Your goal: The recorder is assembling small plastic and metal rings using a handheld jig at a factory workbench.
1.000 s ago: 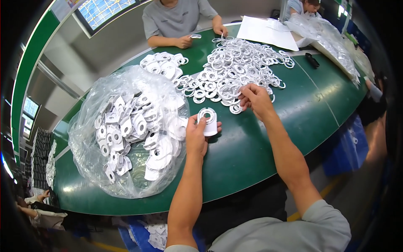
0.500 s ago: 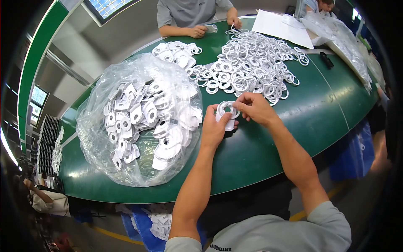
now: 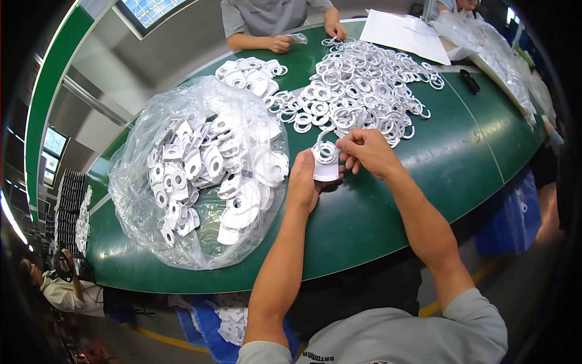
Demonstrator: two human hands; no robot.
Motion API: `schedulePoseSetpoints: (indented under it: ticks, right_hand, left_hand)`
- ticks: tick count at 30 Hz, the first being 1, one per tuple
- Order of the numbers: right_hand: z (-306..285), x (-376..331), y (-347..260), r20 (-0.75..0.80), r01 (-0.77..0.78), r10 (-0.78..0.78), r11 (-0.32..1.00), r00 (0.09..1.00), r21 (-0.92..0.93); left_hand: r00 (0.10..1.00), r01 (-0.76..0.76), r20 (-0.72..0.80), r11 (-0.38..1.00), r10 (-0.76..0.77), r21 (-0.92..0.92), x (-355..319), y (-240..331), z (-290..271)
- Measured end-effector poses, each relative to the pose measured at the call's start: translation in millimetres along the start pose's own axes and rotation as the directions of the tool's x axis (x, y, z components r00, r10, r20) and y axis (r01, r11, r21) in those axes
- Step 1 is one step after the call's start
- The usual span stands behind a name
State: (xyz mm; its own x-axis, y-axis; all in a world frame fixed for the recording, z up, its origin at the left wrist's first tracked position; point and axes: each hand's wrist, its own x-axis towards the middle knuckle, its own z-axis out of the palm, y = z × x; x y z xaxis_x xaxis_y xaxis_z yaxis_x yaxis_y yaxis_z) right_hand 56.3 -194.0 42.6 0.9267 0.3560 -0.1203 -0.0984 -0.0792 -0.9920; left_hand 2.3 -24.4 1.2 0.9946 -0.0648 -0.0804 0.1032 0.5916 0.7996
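Observation:
My left hand [image 3: 303, 179] is closed around a flat white plastic piece [image 3: 326, 173] with a straight lower edge and a round opening. Over that opening a white plastic ring [image 3: 321, 139] stands tilted up. My right hand [image 3: 368, 153] has thumb and forefinger pinched at the right side of the ring; its exact contact is hard to make out. Beyond both hands lies a large heap of loose white rings [image 3: 357, 85]. To the left, a clear plastic bag [image 3: 136, 200] lies spread open, holding many similar white pieces [image 3: 191, 161].
Everything lies on a green table [image 3: 364, 233] with a curved edge. Across it a co-worker's hands [image 3: 280, 43] handle a clear piece beside another pile of white pieces [image 3: 248, 76]. A white sheet [image 3: 406, 37], a black object [image 3: 469, 82] and crumpled plastic film [image 3: 485, 54] lie at the right.
The ring, earlier nearly flat over the white piece, is now tilted up. My left thumb has moved off the front of the piece to its side, and the piece sits more upright.

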Motion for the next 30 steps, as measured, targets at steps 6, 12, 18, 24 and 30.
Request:
schedulePoseSetpoints:
  ticks: [6,12,18,24,30]
  right_hand:
    - [-0.2,4.6,6.6,0.001,0.05,-0.05,0.998,0.999,0.023]
    - [3.0,3.6,4.3,0.025,0.06,-0.059,0.997,0.998,-0.045]
    - [8.2,1.8,4.8,0.004,0.041,-0.041,0.979,0.999,-0.202]
    - [11.8,-1.4,4.8,0.003,0.011,-0.01,0.969,1.0,-0.247]
    - [15.1,1.0,11.7,-0.029,0.151,-0.175,0.915,0.984,-0.373]
  left_hand:
    - [0.997,0.046,-0.059,0.997,-0.042,0.069,0.3,3.3,1.9]
    - [0.998,0.031,-0.049,0.999,-0.029,0.043,1.4,2.4,-0.4]
    - [1.0,0.019,-0.006,0.999,-0.019,-0.032,1.5,1.1,-1.2]
    - [1.0,0.008,-0.027,1.0,-0.008,-0.022,-0.3,-1.3,-0.9]
    - [0.999,0.009,-0.043,1.0,-0.008,0.026,-1.5,2.8,2.6]
